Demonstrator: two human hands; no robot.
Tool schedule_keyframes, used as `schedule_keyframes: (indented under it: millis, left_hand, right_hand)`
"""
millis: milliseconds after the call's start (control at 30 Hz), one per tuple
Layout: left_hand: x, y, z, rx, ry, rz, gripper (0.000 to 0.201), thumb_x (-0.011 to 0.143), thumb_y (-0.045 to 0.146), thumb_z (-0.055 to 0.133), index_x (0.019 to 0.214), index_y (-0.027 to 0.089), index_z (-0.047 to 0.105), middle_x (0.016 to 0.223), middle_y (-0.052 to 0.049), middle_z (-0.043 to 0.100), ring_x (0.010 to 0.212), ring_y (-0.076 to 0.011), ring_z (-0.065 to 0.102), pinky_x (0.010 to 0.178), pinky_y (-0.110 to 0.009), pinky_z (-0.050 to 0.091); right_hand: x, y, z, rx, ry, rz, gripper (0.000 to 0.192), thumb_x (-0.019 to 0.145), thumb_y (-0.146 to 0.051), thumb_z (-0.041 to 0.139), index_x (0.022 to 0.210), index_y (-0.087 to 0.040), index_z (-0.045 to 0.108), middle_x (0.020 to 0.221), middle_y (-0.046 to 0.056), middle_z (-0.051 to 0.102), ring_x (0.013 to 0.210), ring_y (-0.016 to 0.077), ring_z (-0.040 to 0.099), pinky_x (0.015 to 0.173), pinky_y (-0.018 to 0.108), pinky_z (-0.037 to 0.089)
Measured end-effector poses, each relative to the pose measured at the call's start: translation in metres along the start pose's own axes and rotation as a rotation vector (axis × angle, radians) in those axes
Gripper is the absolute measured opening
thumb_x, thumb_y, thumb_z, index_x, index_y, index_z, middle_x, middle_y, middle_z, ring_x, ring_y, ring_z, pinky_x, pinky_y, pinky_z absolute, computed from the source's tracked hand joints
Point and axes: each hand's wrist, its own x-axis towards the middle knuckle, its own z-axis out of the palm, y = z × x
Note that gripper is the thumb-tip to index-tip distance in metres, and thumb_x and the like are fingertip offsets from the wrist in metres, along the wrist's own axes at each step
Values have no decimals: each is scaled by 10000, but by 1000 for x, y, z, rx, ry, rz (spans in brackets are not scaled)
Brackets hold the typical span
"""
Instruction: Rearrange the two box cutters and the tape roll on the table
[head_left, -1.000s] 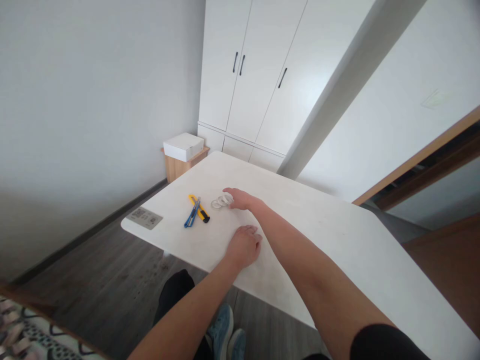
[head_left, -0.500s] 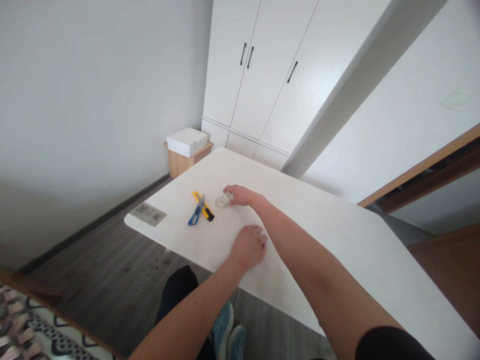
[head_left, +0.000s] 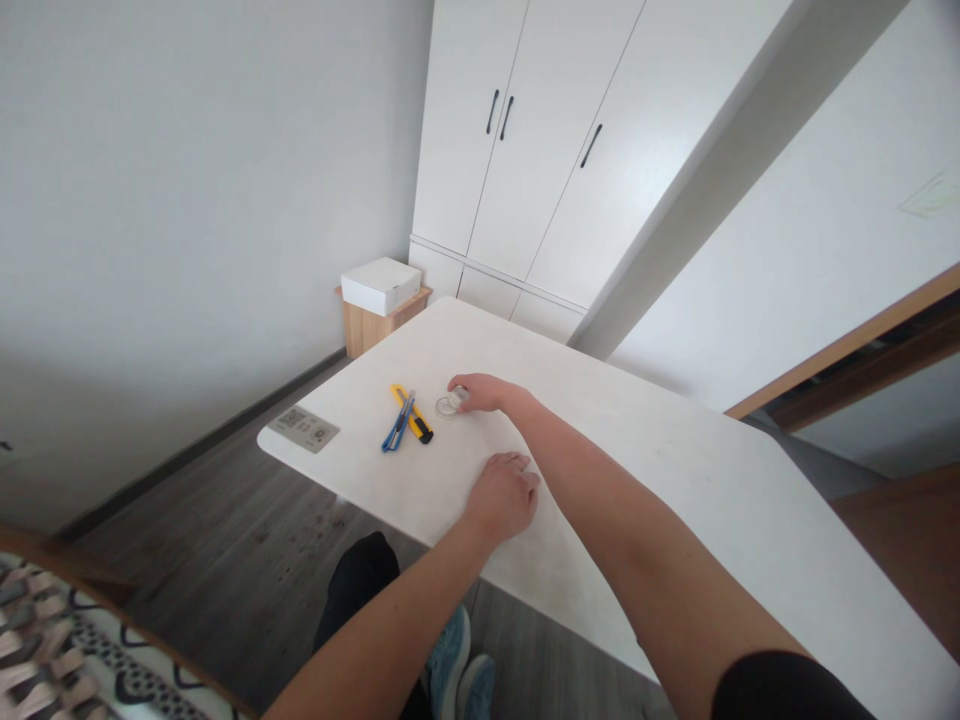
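Our R hand (head_left: pixel 480 392) is out over the table (head_left: pixel 600 425), at the pale coil (head_left: pixel 445 405); we see fingers & thumb bent round its R part, but can't tell if they actually grip it. Our L hand (head_left: pixel 501 493) rests palm-down nr the table's near edge, fingers partly bent; its underside's hidden, so we can't tell how far it's closed or if anything's under it. The coil lies on the tabletop, btwn our R hand & two cutters, in from the L edge, its loops partly covered by our fingers. Just L of it we have the blue cutter (head_left: pixel 396 428) crossed on top of the yellow cutter (head_left: pixel 422 430). Further L, a grey label (head_left: pixel 304 430) w/ printed codes sits at the near L corner. Past the L edge, nr the far L corner, we've a wooden stand (head_left: pixel 364 330) w/ a white box (head_left: pixel 379 286) on top. Beyond the far edge: a white cabinet (head_left: pixel 555 150) w/ dark handles. Below the near edge we see blue shoes (head_left: pixel 448 655) on the grey floor (head_left: pixel 247 550).
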Motion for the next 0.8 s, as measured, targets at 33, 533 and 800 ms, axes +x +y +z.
schedule_keyframes:
  millis: [33,533,800]
  left_hand:
    - [0,0,0,1,0,1,175,868,199,550,901,178,720,1075,-103,698,1098,-232,592,1030,-407,420]
    - [0,1,-1,-20,13,7,178,865,188,533,848,173,709,1027,-108,696,1064,-235,604,995,-409,439]
    - [2,1,1,-53,53,33,240,861,163,480,967,184,695,923,-79,717,979,-250,641,942,-431,472]
  right_hand:
    - [1,-1,0,-8,-1,-2,545,788,-263,729,1308,-244,564,1290,85,629,1119,238,600,888,286,443]
    - [-13,-28,-13,-90,70,-42,485,820,-308,696,1278,-246,550,1216,85,643,1054,245,609,816,297,440]
    - [-14,-53,-7,-199,16,-18,486,841,-252,632,1313,-264,517,1268,110,583,1053,252,613,748,291,457]
